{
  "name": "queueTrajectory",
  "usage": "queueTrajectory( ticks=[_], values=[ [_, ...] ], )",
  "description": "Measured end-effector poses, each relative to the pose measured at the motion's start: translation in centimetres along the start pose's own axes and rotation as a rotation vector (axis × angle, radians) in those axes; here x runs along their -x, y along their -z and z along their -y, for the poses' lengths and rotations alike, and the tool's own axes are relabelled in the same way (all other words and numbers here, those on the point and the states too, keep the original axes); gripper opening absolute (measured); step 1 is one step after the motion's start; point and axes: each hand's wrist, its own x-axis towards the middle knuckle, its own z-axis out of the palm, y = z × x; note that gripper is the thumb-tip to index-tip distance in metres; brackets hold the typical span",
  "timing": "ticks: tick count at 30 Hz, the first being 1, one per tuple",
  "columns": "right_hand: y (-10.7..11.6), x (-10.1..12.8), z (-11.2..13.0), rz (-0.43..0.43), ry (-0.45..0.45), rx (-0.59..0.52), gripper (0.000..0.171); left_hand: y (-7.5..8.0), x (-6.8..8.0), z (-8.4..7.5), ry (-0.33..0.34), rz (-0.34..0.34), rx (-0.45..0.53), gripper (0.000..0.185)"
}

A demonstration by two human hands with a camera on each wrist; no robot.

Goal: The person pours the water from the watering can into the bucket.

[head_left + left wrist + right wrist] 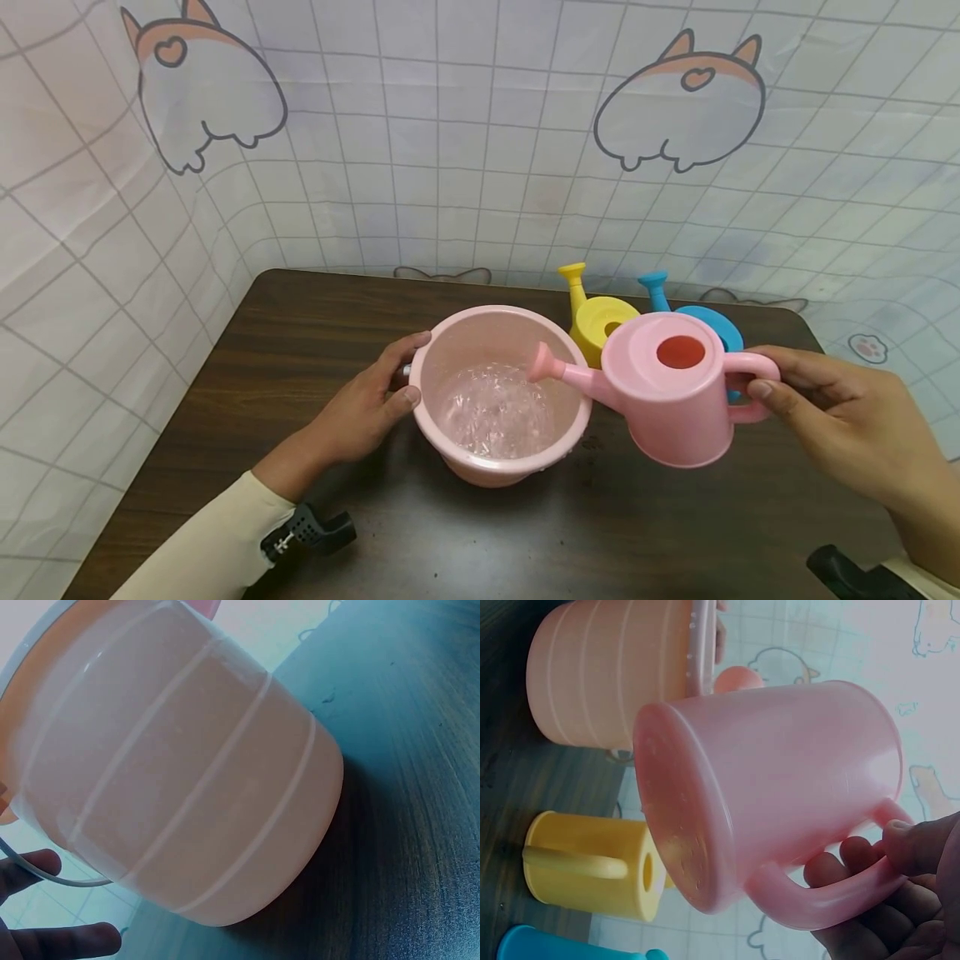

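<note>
Two hands are in play: the right hand (pixel 855 417) grips the pink watering can (pixel 675 408) by its looped handle, holding it above the desk (pixel 675 533) towards the right edge, its sprinkler head (pixel 543 364) over the mouth of the bucket (pixel 491 475). The left hand (pixel 360 412), fingers fairly straight, touches the bucket's left rim. The can looks like thin, stiff plastic, light when empty (how much water it holds, I cannot tell). Drops on its base suggest slippery sides, so the loop is the surest hold. A yellow can (pixel 588 321) and a blue can (pixel 729 328) stand near the desk's far right corner.
</note>
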Motion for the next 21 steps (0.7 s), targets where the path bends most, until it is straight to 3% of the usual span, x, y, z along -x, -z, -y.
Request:
queueTrajectory(
  ticks=[6,16,21],
  values=[
    [-0.03,0.18,-0.45,-0.018,0.024,0.08,0.04,-0.05,-0.01,0.07,-0.002,0.003,-0.001,0.061],
    [0.0,0.08,-0.36,-0.016,0.044,0.057,0.041,-0.12,0.04,0.12,0.003,-0.002,-0.005,0.061],
    [-0.04,0.01,-0.39,-0.021,0.034,0.043,0.039,-0.13,0.01,0.3,-0.035,-0.011,0.008,0.06]
  ],
)
